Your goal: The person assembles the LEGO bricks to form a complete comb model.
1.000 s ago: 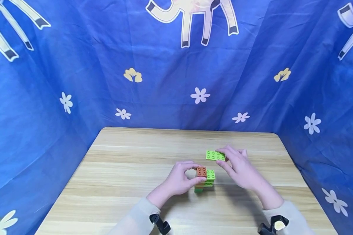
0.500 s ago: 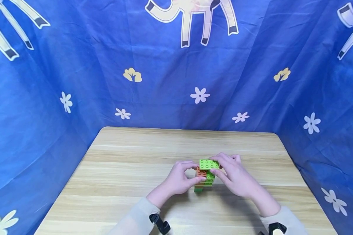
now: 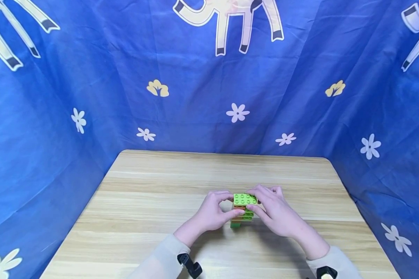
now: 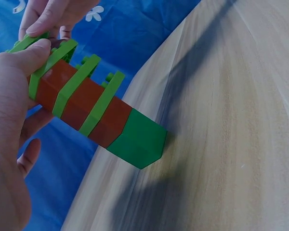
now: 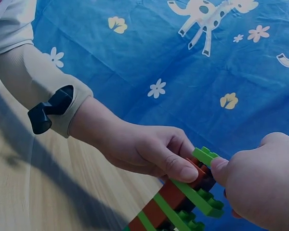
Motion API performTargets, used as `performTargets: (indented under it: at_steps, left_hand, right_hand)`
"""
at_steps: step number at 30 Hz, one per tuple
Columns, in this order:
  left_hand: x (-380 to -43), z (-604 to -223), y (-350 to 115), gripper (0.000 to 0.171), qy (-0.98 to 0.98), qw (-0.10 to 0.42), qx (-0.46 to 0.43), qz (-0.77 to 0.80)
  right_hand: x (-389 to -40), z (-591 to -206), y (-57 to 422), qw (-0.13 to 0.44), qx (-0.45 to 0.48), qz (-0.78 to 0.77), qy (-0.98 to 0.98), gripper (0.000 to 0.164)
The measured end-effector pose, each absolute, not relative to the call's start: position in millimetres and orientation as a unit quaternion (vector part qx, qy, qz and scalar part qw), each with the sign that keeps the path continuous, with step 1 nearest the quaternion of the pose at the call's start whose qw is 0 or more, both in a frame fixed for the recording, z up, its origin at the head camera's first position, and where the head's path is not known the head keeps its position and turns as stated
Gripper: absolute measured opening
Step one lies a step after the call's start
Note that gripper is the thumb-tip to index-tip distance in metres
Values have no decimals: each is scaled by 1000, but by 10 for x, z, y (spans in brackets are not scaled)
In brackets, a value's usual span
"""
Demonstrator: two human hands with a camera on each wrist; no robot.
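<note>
A tower of stacked toy building bricks (image 4: 82, 106) stands on the table, with brown bricks and lime green plates alternating above a dark green brick (image 4: 139, 139) at the foot. My left hand (image 3: 213, 214) grips its upper end, thumb and fingers on opposite sides of the top brown brick (image 3: 239, 207). With thumb and fingers, my right hand (image 3: 277, 213) pinches one end of a studded lime green building plate (image 3: 242, 199). That plate lies flat right over the top brown brick, hiding its studs in the head view. Other lime plates jut out to the right side of the tower.
The wooden tabletop (image 3: 160, 174) has rounded far corners. A blue patterned curtain (image 3: 195, 116) hangs behind it and along both sides. Dark wrist devices are strapped over both sleeves, one at the left cuff (image 3: 189, 266).
My right hand has brought the lime green plate left and nearer, from beside and behind the tower to over its top brown brick. My left hand has kept its grip in place.
</note>
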State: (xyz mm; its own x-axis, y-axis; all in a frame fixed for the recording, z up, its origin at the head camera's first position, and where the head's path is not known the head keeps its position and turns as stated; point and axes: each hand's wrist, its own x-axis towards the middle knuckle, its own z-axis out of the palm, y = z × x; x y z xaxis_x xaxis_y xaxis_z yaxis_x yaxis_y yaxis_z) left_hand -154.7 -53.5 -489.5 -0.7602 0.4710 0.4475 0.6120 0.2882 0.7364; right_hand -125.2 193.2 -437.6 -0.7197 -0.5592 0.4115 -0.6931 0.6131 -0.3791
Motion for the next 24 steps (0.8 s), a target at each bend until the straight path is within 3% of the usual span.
performTargets:
  at_steps: [24]
  left_hand:
    - [-1531, -4879, -551, 32, -816, 74, -334, -467]
  right_hand:
    - [-1253, -4384, 1961, 150, 367, 206, -895, 36]
